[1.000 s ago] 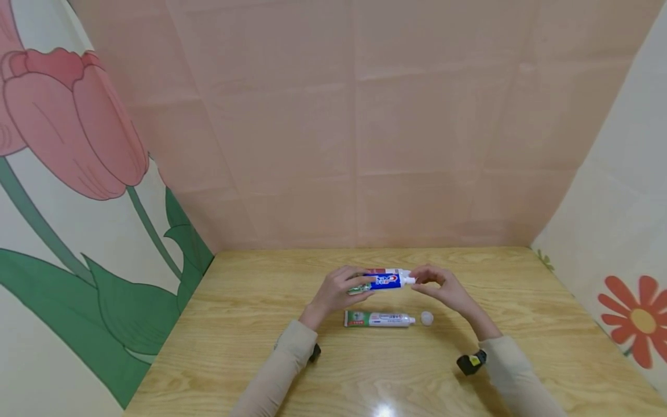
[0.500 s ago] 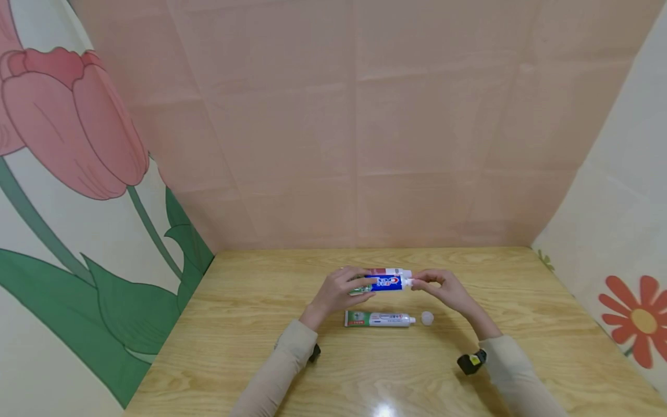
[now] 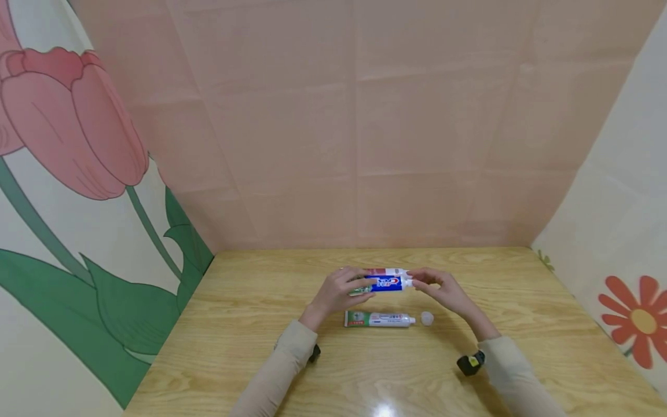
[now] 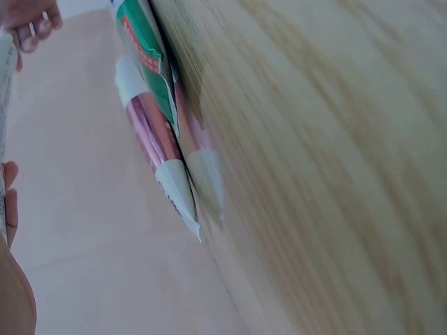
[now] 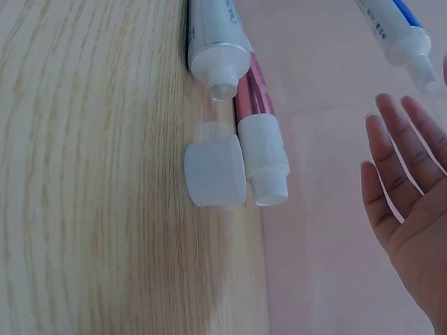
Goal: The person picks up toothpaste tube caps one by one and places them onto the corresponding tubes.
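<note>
Gripping the blue and white toothpaste tube, the left hand curls its fingers over the tube body and holds it above the wood-grain bench. The right hand is at the tube's white nozzle, outer fingers extended; whether thumb and index finger pinch the nozzle cannot be determined. Nearer the person, a white and green toothpaste tube lies on the bench, a round white cap just beside its tip. Behind lies a red and white tube.
</note>
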The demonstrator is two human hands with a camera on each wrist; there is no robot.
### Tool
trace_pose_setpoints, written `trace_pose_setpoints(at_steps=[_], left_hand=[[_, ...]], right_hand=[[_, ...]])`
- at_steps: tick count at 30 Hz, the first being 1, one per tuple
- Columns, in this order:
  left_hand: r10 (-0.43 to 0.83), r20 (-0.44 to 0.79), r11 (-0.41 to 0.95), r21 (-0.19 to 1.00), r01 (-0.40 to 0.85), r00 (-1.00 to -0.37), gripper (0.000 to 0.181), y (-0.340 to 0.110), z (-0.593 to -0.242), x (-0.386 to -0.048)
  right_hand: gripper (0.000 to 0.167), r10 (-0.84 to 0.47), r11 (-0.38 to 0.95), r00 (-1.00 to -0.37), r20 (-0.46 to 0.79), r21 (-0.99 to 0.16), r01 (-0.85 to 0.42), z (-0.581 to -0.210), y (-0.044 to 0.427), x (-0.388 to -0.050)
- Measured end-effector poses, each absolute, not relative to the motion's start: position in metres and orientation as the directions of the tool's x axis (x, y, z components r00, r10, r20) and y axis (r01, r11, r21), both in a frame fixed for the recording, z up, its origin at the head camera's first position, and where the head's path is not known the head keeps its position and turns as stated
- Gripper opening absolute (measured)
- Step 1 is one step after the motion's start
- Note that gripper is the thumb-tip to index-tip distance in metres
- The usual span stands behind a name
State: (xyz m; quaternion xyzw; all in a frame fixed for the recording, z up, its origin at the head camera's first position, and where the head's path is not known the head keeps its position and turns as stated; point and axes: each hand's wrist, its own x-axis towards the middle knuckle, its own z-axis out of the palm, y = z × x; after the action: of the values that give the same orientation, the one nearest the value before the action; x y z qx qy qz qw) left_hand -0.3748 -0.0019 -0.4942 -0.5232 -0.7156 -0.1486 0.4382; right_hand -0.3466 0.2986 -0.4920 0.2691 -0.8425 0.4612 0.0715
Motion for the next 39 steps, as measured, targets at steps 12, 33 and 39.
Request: trace_pose_setpoints(at_steps=[12, 33, 39], left_hand=[[0.619, 0.782, 0.418, -0.244, 0.875, -0.077, 0.032, -0.006, -0.493, -0.373], [0.617, 0.787, 0.408, -0.286, 0.867, -0.031, 0.038, -0.004, -0.491, -0.373], [0.619, 0.785, 0.411, -0.288, 0.865, -0.033, 0.04, -0.003, -0.492, -0.373]], right_hand=[[0.028, -0.433, 0.318, -0.796, 0.422, -0.755, -0.574, -0.467, 0.29, -0.327], [0.016, -0.416, 0.349, -0.826, 0.38, -0.772, -0.531, -0.489, 0.298, -0.342], [0.018, -0.404, 0.4, -0.838, 0.366, -0.753, -0.522, -0.494, 0.299, -0.345]])
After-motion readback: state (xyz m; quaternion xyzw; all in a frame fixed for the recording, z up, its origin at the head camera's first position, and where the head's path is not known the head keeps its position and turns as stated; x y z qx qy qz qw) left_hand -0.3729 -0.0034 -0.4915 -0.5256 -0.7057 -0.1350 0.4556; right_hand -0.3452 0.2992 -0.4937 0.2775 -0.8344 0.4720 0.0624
